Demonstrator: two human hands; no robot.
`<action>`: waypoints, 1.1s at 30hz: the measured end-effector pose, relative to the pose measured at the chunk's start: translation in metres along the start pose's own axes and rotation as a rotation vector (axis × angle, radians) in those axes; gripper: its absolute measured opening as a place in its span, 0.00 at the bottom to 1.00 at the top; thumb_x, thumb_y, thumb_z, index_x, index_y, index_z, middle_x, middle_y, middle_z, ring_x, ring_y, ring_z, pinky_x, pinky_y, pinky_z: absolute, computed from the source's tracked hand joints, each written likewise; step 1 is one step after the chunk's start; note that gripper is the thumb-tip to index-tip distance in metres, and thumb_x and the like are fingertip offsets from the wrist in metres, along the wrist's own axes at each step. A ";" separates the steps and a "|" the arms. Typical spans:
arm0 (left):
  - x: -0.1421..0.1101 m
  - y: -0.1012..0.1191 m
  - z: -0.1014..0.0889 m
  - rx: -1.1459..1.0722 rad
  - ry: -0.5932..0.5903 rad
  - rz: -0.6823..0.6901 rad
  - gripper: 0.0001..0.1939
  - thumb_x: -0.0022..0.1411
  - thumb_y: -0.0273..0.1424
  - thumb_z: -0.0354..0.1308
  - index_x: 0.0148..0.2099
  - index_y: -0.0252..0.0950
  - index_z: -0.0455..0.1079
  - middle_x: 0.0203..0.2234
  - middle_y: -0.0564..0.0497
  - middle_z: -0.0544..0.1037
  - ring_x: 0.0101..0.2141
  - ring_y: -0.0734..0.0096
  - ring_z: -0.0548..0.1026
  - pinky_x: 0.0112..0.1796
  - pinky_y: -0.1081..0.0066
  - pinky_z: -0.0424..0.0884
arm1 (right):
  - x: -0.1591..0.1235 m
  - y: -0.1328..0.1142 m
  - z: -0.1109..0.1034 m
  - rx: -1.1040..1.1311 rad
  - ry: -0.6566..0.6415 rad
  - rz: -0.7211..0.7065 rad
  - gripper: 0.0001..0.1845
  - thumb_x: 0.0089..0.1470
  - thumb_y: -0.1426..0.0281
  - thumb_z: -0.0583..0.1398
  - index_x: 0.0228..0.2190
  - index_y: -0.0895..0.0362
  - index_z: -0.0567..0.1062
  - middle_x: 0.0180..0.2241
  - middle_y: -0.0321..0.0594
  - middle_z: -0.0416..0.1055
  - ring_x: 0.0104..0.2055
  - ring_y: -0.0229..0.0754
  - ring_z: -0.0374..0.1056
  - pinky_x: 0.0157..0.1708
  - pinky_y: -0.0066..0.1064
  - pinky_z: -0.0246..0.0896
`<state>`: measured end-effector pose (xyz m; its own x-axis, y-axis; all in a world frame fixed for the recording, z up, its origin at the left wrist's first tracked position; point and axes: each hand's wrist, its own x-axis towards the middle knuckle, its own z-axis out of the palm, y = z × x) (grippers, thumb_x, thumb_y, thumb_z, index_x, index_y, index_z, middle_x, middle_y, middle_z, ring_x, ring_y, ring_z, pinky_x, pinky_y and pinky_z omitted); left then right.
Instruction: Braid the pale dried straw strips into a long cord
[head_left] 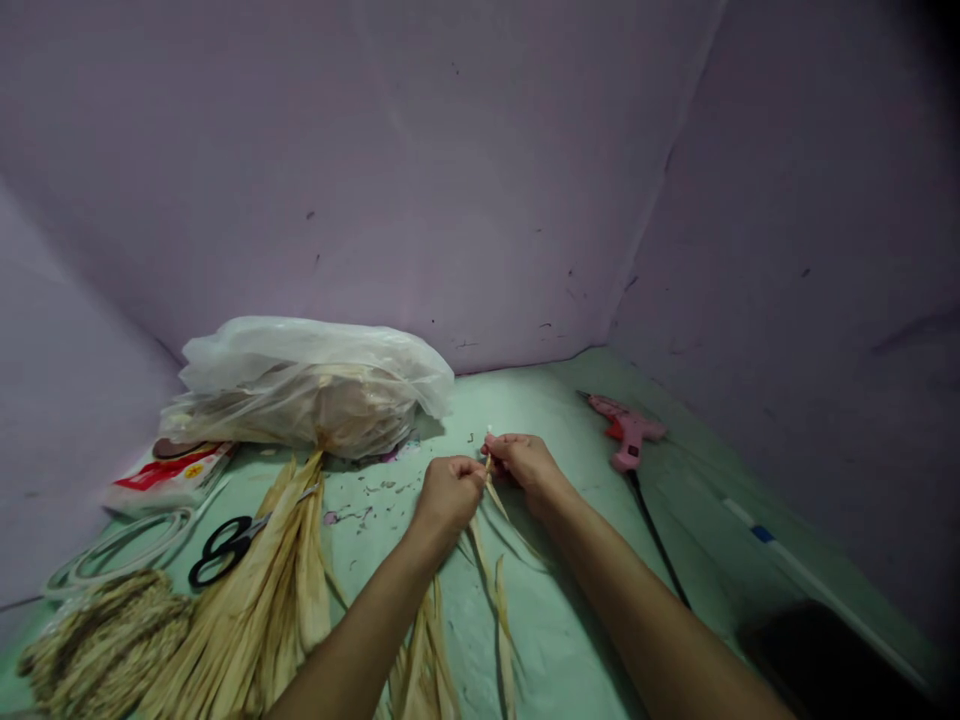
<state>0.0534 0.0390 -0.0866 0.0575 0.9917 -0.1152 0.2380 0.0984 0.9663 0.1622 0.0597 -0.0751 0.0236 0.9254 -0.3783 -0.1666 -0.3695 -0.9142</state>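
Both hands meet near the middle of the green surface, pinching thin, pale dried-leaf strips point(503, 590) that look twisted or braided between the fingers. My left hand point(450, 495) is closed on the strips from the left. Just above and to its right, my right hand point(525, 462) grips their upper end, where a small whitish tip sticks up. Loose ends trail down toward me between the forearms. More pale strips point(426, 655) lie under my left forearm. The exact crossing of the strips is hidden by the fingers.
Left of my arms lie a large bundle of dried strips point(255, 600), black-handled scissors point(221, 550), a coiled braided rope point(105, 640), a white cable point(127, 545) and a red-and-white packet point(172, 480). A filled plastic bag point(322, 385) sits behind. A pink glue gun point(626, 430) lies right.
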 end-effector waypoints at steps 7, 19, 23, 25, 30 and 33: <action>-0.007 0.030 -0.021 -0.188 0.125 -0.089 0.05 0.41 0.29 0.53 0.19 0.32 0.63 0.10 0.58 0.60 0.13 0.82 0.56 0.17 0.79 0.52 | -0.030 -0.023 0.006 0.119 -0.441 0.148 0.08 0.49 0.71 0.51 0.26 0.62 0.68 0.23 0.41 0.68 0.20 0.33 0.63 0.22 0.27 0.60; -0.028 0.058 -0.038 -0.042 0.058 -0.026 0.09 0.43 0.30 0.52 0.16 0.32 0.62 0.10 0.58 0.60 0.13 0.85 0.51 0.16 0.78 0.46 | -0.048 -0.030 0.014 -0.061 -0.386 -0.137 0.11 0.38 0.66 0.60 0.22 0.61 0.68 0.19 0.32 0.64 0.16 0.26 0.45 0.15 0.22 0.35; -0.029 0.062 -0.041 -0.029 0.025 -0.025 0.08 0.43 0.31 0.53 0.20 0.31 0.66 0.11 0.57 0.61 0.13 0.85 0.51 0.17 0.78 0.46 | -0.046 -0.029 0.011 -0.032 -0.433 -0.157 0.12 0.39 0.64 0.61 0.26 0.60 0.69 0.22 0.34 0.66 0.16 0.26 0.45 0.16 0.22 0.36; -0.030 0.063 -0.040 -0.053 0.035 -0.037 0.08 0.43 0.31 0.54 0.21 0.30 0.67 0.11 0.57 0.61 0.13 0.86 0.51 0.16 0.79 0.46 | -0.045 -0.028 0.010 -0.027 -0.456 -0.159 0.12 0.40 0.65 0.60 0.27 0.60 0.70 0.23 0.34 0.66 0.17 0.26 0.45 0.16 0.22 0.36; -0.030 0.065 -0.039 -0.122 0.061 -0.107 0.07 0.43 0.30 0.55 0.23 0.31 0.65 0.11 0.58 0.61 0.11 0.87 0.50 0.14 0.79 0.45 | -0.043 -0.028 0.011 -0.042 -0.463 -0.180 0.10 0.40 0.67 0.60 0.27 0.61 0.71 0.23 0.34 0.66 0.16 0.25 0.46 0.16 0.22 0.37; -0.030 0.064 -0.040 -0.157 0.060 -0.133 0.06 0.43 0.31 0.55 0.23 0.32 0.63 0.11 0.59 0.61 0.10 0.87 0.50 0.13 0.79 0.43 | -0.043 -0.028 0.013 -0.040 -0.448 -0.187 0.10 0.40 0.69 0.60 0.27 0.61 0.71 0.21 0.33 0.64 0.16 0.25 0.46 0.16 0.22 0.36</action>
<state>0.0286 0.0189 -0.0122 -0.0232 0.9718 -0.2345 0.0854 0.2357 0.9681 0.1535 0.0310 -0.0313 -0.3788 0.9183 -0.1151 -0.1615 -0.1880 -0.9688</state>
